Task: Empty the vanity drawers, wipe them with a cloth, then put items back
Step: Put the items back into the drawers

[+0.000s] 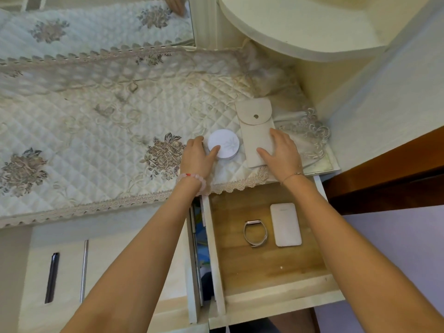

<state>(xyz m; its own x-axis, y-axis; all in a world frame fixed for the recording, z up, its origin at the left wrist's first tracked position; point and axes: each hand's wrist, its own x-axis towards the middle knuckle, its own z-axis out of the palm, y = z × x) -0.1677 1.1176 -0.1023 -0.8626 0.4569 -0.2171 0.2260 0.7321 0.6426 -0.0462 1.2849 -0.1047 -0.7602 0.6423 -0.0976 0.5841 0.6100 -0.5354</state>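
left hand [195,156] grips the round white case [224,144] just beyond the open drawer [264,267]; right hand [282,151], fingers straight, seemingly presses the pouch [255,127] there.

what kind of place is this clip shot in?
Probably a home bedroom, at a vanity: a mirror behind a quilted, lace-edged cover, and an open drawer holding a wristband. The left hand grips a round case on the cover.
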